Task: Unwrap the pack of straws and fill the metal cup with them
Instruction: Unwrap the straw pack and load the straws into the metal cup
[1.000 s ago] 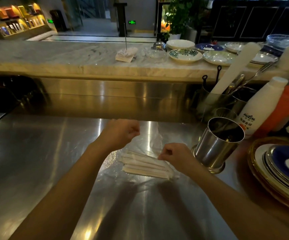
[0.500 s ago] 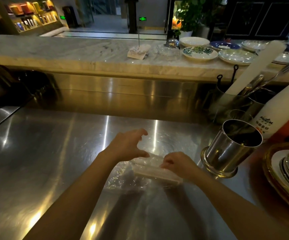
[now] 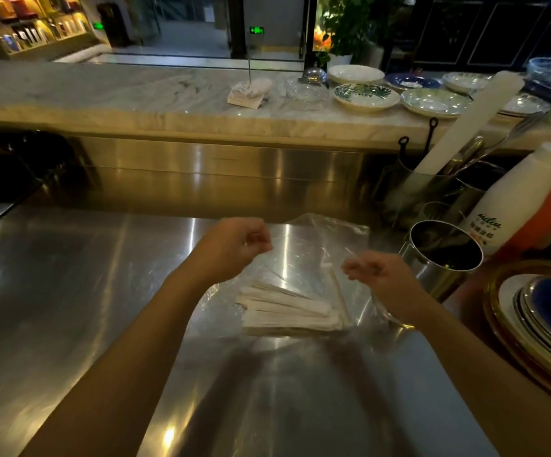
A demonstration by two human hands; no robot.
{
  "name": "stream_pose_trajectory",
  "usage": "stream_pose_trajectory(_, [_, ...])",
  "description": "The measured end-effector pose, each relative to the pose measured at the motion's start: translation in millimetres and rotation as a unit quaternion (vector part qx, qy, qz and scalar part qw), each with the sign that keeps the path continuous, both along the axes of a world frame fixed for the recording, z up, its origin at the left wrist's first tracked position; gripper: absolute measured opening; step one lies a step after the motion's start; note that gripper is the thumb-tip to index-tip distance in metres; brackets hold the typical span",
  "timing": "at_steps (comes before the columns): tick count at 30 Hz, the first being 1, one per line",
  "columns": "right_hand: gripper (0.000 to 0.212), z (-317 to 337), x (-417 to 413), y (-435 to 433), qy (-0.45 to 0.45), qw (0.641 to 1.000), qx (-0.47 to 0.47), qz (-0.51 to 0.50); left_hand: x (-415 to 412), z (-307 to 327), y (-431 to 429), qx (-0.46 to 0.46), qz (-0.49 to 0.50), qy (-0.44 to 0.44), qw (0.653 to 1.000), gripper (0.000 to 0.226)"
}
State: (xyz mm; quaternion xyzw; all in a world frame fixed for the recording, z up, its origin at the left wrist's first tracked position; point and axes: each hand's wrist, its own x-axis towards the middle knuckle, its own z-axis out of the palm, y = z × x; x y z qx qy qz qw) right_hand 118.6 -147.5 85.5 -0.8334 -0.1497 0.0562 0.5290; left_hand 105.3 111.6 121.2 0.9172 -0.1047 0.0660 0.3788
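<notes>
Head view, straws (image 3: 287,308): paper-wrapped bundle lying flat on the steel counter (image 3: 69,291), below and between both hands.
Wrapper (image 3: 313,249): clear plastic, spread open under and beyond the bundle.
Left hand (image 3: 231,249): raised over the film, fingers curled, seemingly pinching its edge.
Right hand (image 3: 376,275): fingers bunched at the film's right side; actual hold cannot be told.
Metal cup (image 3: 439,258): upright, just right of the right hand, dark inside.
White bottle (image 3: 511,206): behind the cup.
Stacked plates (image 3: 538,324): far right.
</notes>
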Motion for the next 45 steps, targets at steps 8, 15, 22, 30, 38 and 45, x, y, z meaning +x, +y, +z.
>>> stream_pose_trajectory(8, [0.011, -1.5, -0.8, -14.8, 0.001, 0.988, 0.124, -0.095, 6.0, 9.4, 10.6, -0.015, 0.009, 0.011, 1.0, 0.014])
stream_pose_trajectory(15, [0.018, -16.8, -3.0, -38.5, 0.052, 0.986, 0.104, -0.119, 9.4, 3.2, 30.7, 0.119, 0.014, 0.098, 0.988, 0.015])
stream_pose_trajectory(22, [0.011, -21.9, -7.4, -44.9, 0.062, 0.976, 0.144, -0.152, 14.5, 40.5, 25.0, 0.092, -0.001, -0.05, 0.995, 0.007])
stream_pose_trajectory(30, [0.009, -12.7, -16.4, -55.5, 0.03, 0.963, 0.19, -0.189, 22.7, 102.2, -11.1, 0.12, -0.04, -0.173, 0.977, 0.009])
stream_pose_trajectory(38, [0.013, 15.2, -31.5, -90.0, -0.063, 0.942, 0.247, -0.22, 34.0, 158.5, -58.5, 0.121, -0.101, -0.21, 0.965, 0.004])
stream_pose_trajectory(45, [0.009, 38.0, -46.6, -126.7, -0.106, 0.909, 0.271, -0.299, 44.3, 191.5, -108.0, 0.112, -0.144, -0.228, 0.956, 0.009])
